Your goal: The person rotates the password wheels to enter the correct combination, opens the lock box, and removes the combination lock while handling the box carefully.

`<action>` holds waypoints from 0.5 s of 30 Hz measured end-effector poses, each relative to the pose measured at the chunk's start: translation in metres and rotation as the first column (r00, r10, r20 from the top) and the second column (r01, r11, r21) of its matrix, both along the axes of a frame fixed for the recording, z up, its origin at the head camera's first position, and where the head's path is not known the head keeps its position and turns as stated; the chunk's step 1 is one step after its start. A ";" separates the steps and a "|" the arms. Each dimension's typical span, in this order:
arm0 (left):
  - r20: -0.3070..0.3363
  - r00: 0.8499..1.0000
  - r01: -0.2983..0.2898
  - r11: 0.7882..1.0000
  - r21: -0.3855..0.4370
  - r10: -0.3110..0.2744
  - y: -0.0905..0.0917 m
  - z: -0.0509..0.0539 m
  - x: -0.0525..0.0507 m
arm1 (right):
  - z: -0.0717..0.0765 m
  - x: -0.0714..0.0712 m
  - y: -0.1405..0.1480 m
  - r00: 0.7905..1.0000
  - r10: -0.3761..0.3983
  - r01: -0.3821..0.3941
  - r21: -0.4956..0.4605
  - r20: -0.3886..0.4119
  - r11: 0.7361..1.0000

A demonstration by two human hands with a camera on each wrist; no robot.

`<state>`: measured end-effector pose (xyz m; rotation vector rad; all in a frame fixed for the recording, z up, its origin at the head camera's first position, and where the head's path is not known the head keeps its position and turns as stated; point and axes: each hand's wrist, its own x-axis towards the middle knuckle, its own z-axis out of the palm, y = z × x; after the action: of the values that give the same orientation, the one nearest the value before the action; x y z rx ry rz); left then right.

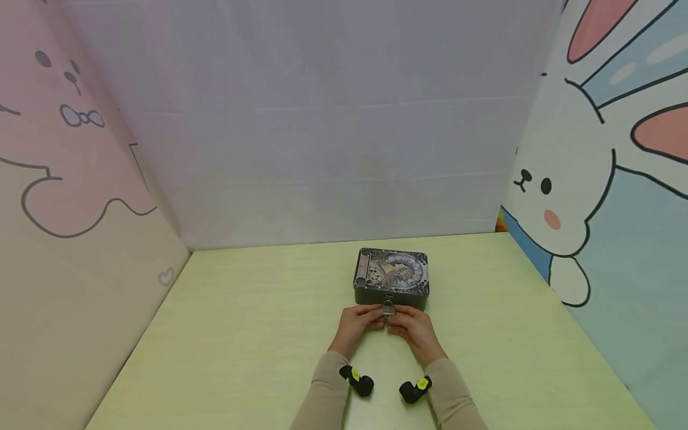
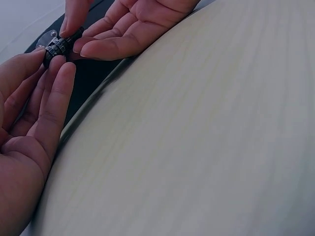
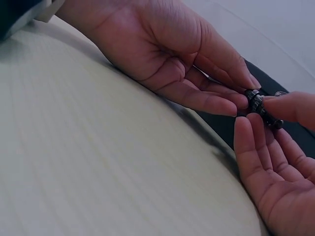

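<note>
Sleeves (image 1: 324,391) (head), cut off below; left hand (image 1: 357,325), right hand (image 1: 414,328), lower centre, both pinching lock (image 1: 388,310), shackle upward, at front of tin (image 1: 392,276). Left wrist: lock upper left, long axis rising rightward, part-hidden by fingers (image 2: 61,86). Right wrist: lock right, axis falling rightward.

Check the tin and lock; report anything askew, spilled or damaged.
Nothing stands out: the tin sits closed on the table, the left hand and right hand hold the lock at its front, and no spill or dent shows. Fine scratches can't be judged.

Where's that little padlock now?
In the head view, the padlock is right of centre, at the front of the box, held between left hand and right hand.
</note>
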<state>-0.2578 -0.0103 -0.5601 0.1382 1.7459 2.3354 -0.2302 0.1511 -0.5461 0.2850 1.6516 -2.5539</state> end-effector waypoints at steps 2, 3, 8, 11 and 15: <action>-0.004 1.000 -0.001 1.000 0.000 0.001 0.000 0.000 0.000 | 0.000 0.000 0.000 1.000 0.008 -0.007 0.002 -0.008 1.000; -0.003 1.000 -0.001 1.000 0.000 0.001 0.000 -0.001 -0.001 | 0.000 0.001 0.001 1.000 0.010 -0.010 0.002 -0.010 1.000; 0.003 1.000 -0.002 1.000 0.003 0.002 0.000 -0.001 -0.002 | 0.002 0.002 0.001 1.000 0.008 -0.008 0.006 -0.015 1.000; 0.001 1.000 -0.002 1.000 0.003 0.002 0.000 -0.001 -0.001 | 0.003 0.003 0.000 1.000 0.008 -0.008 0.011 -0.016 1.000; 0.004 1.000 -0.007 1.000 0.006 0.007 0.001 -0.001 -0.001 | 0.004 0.003 -0.001 1.000 0.013 -0.013 0.024 -0.006 1.000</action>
<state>-0.2590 -0.0098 -0.5613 0.1285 1.7410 2.3439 -0.2273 0.1505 -0.5420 0.2674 1.6817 -2.5294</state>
